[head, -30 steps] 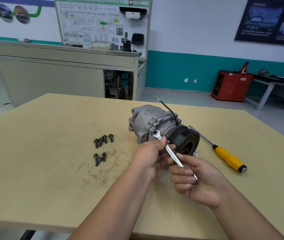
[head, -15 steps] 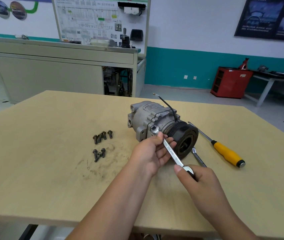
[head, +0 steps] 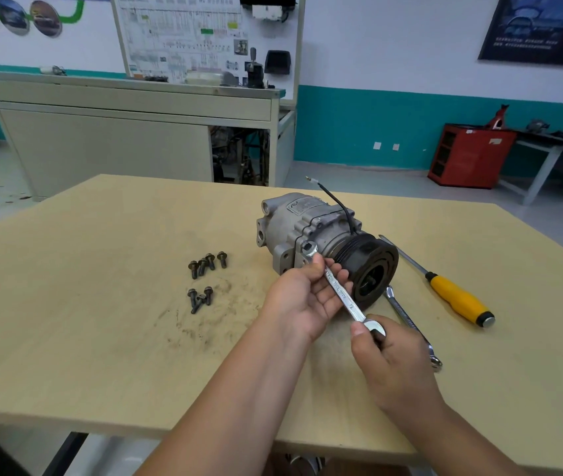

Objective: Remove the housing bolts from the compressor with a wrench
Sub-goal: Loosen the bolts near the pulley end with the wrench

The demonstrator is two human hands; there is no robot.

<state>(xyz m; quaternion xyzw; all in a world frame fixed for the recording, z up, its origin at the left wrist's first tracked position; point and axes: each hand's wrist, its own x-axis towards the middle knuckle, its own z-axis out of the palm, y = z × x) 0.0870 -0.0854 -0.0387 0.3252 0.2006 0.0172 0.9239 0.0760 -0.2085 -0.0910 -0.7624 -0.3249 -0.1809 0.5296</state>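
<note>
Compressor (head: 311, 228) lies on the worktop (head: 101, 338), wrench (head: 342, 293) ring on a housing bolt (head: 308, 248). Left hand (head: 302, 300) holds the shaft near the ring; right hand (head: 390, 362) pinches the tail end. Best keep the ring pushed flat on, then pull slowly so it won't slip.

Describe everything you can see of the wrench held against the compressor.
The wrench is a slim spanner of bright polished metal, with stamped lettering and a 12 on its shank. It slants from upper left to lower right. Its upper head sits on the grey compressor, apparently over a bolt. The left hand holds the shank near that head, thumb on top and fingers beneath. The right hand pinches the lower, open-jawed end.
</note>
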